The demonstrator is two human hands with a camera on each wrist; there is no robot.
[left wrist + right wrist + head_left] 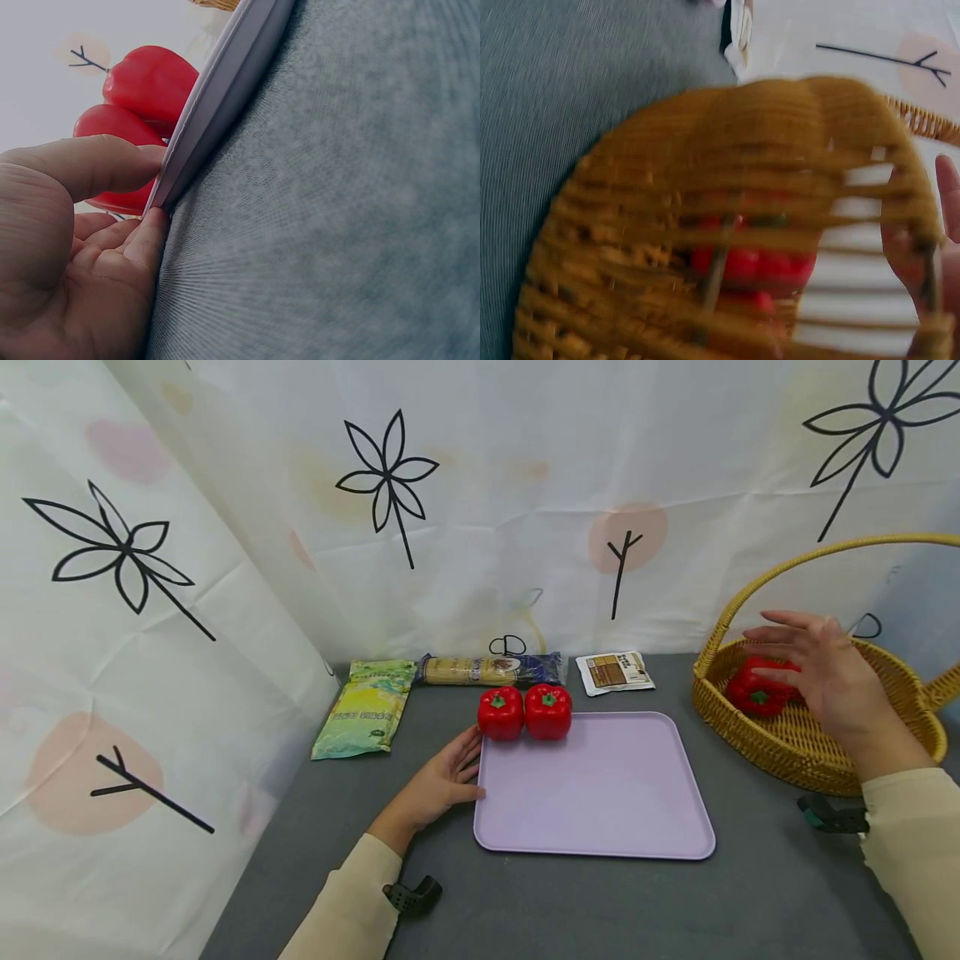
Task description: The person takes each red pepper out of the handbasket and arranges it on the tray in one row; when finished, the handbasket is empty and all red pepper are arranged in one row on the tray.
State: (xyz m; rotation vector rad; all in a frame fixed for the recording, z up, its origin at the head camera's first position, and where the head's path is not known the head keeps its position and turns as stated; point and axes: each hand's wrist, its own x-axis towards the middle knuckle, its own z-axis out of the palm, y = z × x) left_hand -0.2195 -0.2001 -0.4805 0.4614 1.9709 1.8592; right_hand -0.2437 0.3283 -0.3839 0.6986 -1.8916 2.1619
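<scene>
Left side: your left hand (442, 781) is at the near-vertical left rim of the lilac tray (600, 789), thumb and fingertips touching it. Fingers loosely extended, spread apart from the thumb; nothing lifted.

Two red peppers (524, 713) stand side by side on the tray's far left corner, just beyond your left fingertips, stems up.

Right side: your right hand (832, 681) hovers over the wicker basket (795, 768), fingers parted and loosely stretched, holding nothing. Below it, inside the basket, at least one more red pepper (759, 700); your hand partly covers it, so you cannot tell the full count. The right wrist view is blurred through the weave.

Behind the tray, on the grey table (570, 910): a green-yellow packet (365, 710) at left, a long yellow-and-blue packet (487, 670), a small white packet (615, 673) nearer the basket.
</scene>
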